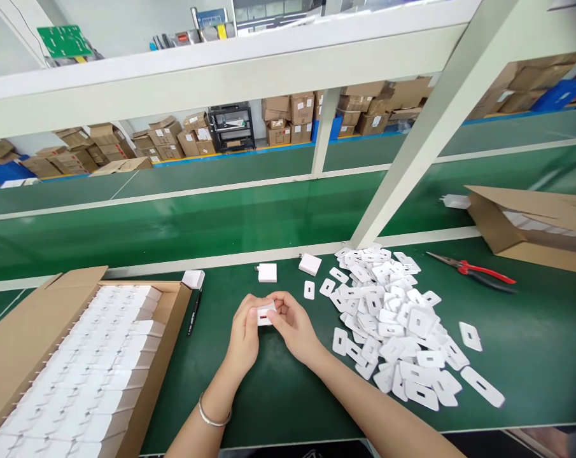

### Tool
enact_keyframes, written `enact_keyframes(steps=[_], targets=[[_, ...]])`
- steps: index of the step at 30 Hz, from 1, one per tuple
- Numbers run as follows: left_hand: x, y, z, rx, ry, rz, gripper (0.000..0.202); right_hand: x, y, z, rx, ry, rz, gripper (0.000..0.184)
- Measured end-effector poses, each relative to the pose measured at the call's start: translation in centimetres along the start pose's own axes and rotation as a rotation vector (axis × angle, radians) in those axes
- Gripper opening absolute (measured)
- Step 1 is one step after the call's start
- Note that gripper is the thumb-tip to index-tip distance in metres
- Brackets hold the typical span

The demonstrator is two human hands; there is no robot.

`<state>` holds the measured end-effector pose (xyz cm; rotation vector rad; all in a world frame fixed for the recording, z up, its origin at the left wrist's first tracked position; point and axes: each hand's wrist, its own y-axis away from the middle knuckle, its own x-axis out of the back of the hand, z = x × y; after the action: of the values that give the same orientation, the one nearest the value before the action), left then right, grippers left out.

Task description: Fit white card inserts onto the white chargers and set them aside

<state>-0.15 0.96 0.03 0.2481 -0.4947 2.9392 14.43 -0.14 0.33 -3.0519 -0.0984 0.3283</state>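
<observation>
Between my two hands is a white charger (pixel 265 314), its slotted end facing me with a dark red port in it. My left hand (pixel 244 327) grips it from the left, fingers curled round it. On the other side my right hand (pixel 290 321) closes on it, the thumb pressed by the slot. Beyond my hands lie two white chargers with prongs, one charger (pixel 267 273) straight ahead and another charger (pixel 310 264) farther right. A loose white slotted cover (pixel 309 290) lies near my right hand, beside a large pile of such covers (pixel 387 312).
At left stands an open cardboard box (pixel 173 331) with rows of white chargers; a white block (pixel 193 278) and black pen (pixel 195 313) are beside it. Red-and-black pliers (pixel 478 270) lie at right, before another open carton (pixel 545 235). A slanted white post (pixel 421 133) rises behind the pile.
</observation>
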Motion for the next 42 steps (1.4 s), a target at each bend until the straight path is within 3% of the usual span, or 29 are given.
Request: enact_keyframes(steps=[3,9,14,16,19,23,25,27,32,36,39,42], targets=[[0.0,-0.2,0.3,0.067,0.08,0.006,0.057,0.0,-0.1,-0.3,-0.003,-0.032,0.004,0.036],[-0.2,-0.9,1.2,0.385,0.514,-0.012,0.066,0.2,-0.1,-1.0,0.087,-0.076,0.023,0.033],[-0.5,-0.8,1.5,0.406,0.774,-0.12,0.061,0.9,0.0,-1.2,0.137,0.136,-0.062,0.042],[0.1,-0.9,1.8,0.369,0.774,-0.13,0.059,1.0,0.1,-1.4,0.157,0.266,-0.109,0.045],[2.5,-1.1,2.8,0.257,0.512,-0.047,0.054,1.2,0.3,-1.6,0.175,0.465,-0.123,0.048],[7.9,-1.0,4.2,0.044,-0.273,0.28,0.042,2.1,0.1,-1.3,0.198,0.95,0.051,0.042],[10.6,-0.9,4.4,0.045,-0.664,0.462,0.039,2.7,-0.2,-0.8,0.164,1.206,0.088,0.04],[12.8,-0.8,4.1,0.144,-0.946,0.545,0.037,3.3,-0.3,-0.3,0.101,1.379,0.077,0.045],[15.9,-1.1,2.2,0.479,-1.369,0.384,0.04,3.4,0.0,0.6,0.034,1.463,-0.041,0.049],[17.6,-1.1,1.6,0.702,-1.42,0.368,0.04,2.8,0.2,0.4,0.147,1.342,-0.175,0.04],[18.0,-1.3,2.0,0.727,-1.418,0.36,0.041,2.3,0.2,-0.2,0.212,1.313,-0.218,0.033],[15.8,-2.5,2.7,0.598,-1.466,0.434,0.044,2.0,0.0,-0.5,0.181,1.334,-0.115,0.033]])
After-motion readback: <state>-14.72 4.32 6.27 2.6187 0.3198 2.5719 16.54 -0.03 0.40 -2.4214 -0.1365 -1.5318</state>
